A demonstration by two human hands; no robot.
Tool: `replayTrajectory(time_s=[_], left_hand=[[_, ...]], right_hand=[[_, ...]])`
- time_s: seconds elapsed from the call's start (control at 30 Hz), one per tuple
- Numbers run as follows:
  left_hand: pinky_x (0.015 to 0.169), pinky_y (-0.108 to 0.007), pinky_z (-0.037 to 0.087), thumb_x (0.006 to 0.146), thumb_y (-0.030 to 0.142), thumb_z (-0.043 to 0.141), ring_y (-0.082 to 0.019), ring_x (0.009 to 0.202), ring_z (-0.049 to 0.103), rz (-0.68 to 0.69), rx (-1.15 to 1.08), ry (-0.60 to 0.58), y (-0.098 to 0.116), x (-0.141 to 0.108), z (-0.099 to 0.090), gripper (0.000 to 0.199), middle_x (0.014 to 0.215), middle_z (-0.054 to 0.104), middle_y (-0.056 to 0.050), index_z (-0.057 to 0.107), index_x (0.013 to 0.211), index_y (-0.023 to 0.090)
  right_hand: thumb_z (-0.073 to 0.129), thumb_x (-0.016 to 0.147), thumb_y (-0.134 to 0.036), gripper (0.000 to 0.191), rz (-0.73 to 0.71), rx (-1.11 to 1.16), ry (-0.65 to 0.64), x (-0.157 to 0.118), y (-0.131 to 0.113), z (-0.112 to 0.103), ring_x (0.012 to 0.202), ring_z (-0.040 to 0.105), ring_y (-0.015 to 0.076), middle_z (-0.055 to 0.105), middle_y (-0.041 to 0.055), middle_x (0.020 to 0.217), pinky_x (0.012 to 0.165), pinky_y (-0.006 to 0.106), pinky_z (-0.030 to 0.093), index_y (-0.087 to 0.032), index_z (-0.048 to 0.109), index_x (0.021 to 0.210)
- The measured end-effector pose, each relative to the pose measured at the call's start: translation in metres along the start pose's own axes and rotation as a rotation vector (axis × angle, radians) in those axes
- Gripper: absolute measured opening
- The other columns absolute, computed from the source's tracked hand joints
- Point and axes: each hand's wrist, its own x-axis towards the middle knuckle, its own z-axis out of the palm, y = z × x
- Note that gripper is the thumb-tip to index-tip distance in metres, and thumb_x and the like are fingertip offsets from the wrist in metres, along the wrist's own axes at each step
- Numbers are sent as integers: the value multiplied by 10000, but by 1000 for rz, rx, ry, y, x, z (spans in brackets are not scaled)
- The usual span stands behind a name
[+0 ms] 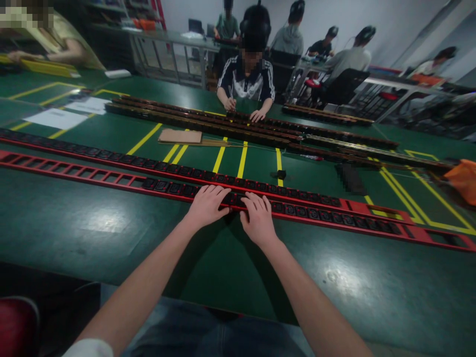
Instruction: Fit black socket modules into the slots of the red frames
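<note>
My left hand (208, 204) and my right hand (257, 216) are close together on the nearer red power strip (297, 216). Fingers of both hands reach over its top, with the thumbs at the near edge. Black square sockets (175, 188) fill its middle and right part, while a row of bare openings (98, 174) runs along the left. A second long red power strip (104, 156) lies just behind, nearly parallel and lined with black sockets. My hands cover a few sockets of the nearer strip.
On the green table (111, 233) are a cardboard piece (180, 137), a small black part (281, 174), white papers (55, 119) and an orange bag (463, 181). Long dark strips (208, 121) lie farther back. Across the table sits a co-worker (247, 74), hands on those strips.
</note>
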Motion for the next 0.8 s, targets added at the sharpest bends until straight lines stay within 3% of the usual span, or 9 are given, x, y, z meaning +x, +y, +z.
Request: replayTrajectory(time_s=[0.2, 0.3, 0.5, 0.8], left_hand=[[1052, -439, 420, 851, 348, 663, -258, 1159, 580, -10, -4, -5, 1, 1, -1, 520, 1240, 669, -71, 575, 1347, 218], [1048, -448, 425, 859, 377, 659, -265, 1157, 579, -12, -5, -3, 2, 1, -1, 518, 1241, 668, -75, 578, 1345, 217], [1072, -448, 409, 888, 400, 623, -268, 1170, 580, -12, -2, -9, 2, 1, -1, 498, 1265, 660, -84, 571, 1354, 231], [1163, -429, 361, 880, 320, 650, -242, 1228, 565, 2, 5, -16, -7, -5, -8, 515, 1333, 638, -62, 562, 1378, 222]], right_hand=[[533, 934, -203, 484, -29, -101, -59, 1, -24, 3, 1441, 392, 293, 486, 116, 1527, 1219, 624, 128, -255, 550, 1416], [528, 932, -201, 537, -12, -95, -46, 2, -25, 4, 1454, 373, 282, 468, 112, 1541, 1226, 608, 142, -262, 506, 1465], [547, 922, -195, 497, -29, -121, -84, 1, -18, 4, 1457, 367, 306, 446, 126, 1556, 1213, 626, 166, -264, 565, 1414], [547, 927, -195, 512, -33, -111, -93, 0, -16, 2, 1458, 367, 302, 443, 119, 1558, 1215, 624, 175, -263, 548, 1435]])
